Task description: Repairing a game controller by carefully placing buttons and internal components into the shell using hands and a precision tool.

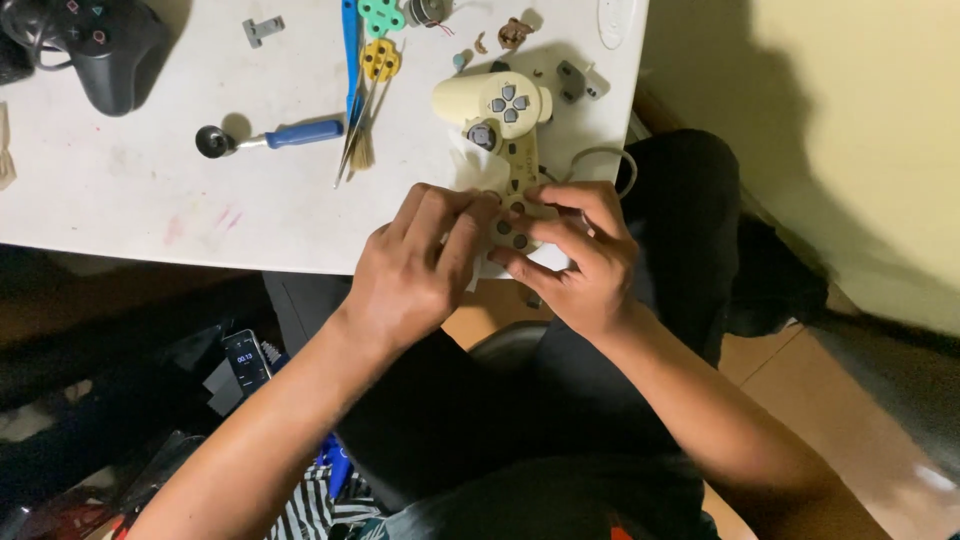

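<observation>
A cream game controller [500, 120] lies on the white table [150, 180], its near end over the table's front edge. My left hand [420, 265] and my right hand [580, 260] both grip that near end, fingers pressed around the round grey buttons [512, 232]. The far end with the grey direction pad [508, 103] is uncovered. A grey cable [600, 155] curls from the controller behind my right hand.
A black controller [90, 45] sits at the table's far left. A blue-handled tool [270, 137], tweezers and a brush [358, 130], green and yellow rubber pads [380, 35] and small grey parts lie behind. A phone [247, 360] rests below left.
</observation>
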